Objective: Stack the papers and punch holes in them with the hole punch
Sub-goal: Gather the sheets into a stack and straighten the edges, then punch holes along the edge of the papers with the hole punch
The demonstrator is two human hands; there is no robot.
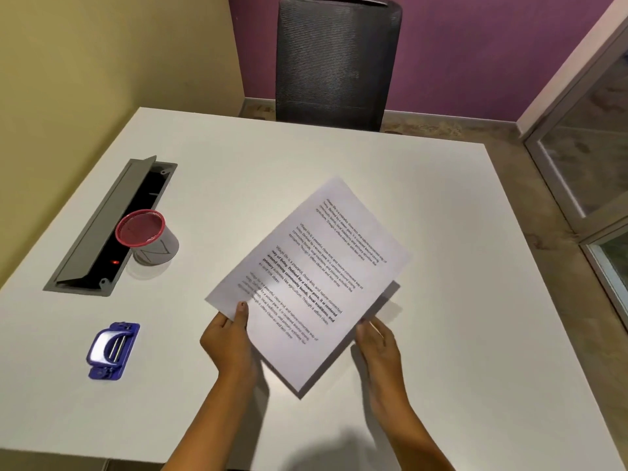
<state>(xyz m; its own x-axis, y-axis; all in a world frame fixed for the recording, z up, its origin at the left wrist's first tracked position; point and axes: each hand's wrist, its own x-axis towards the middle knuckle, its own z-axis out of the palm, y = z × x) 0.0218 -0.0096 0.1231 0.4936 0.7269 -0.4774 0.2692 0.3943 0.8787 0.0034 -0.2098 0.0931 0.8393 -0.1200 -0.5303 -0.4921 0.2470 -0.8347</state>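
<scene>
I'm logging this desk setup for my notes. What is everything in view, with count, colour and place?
papers: a few printed sheets, exact count unclear, white, held above the table centre
hole punch: one, blue and silver, table near left
cup: one, red mesh rim, grey body, left, beside the cable box
cable box: one, grey, lid open, set into table left
table: one, white
chair: one, dark mesh, far side
left hand: grip on papers' left edge
right hand: at papers' right edge

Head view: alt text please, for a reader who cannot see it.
Both hands, left hand and right hand, hold printed papers tilted above a white table. A blue hole punch lies untouched to the left, near a red-rimmed mesh cup.
</scene>
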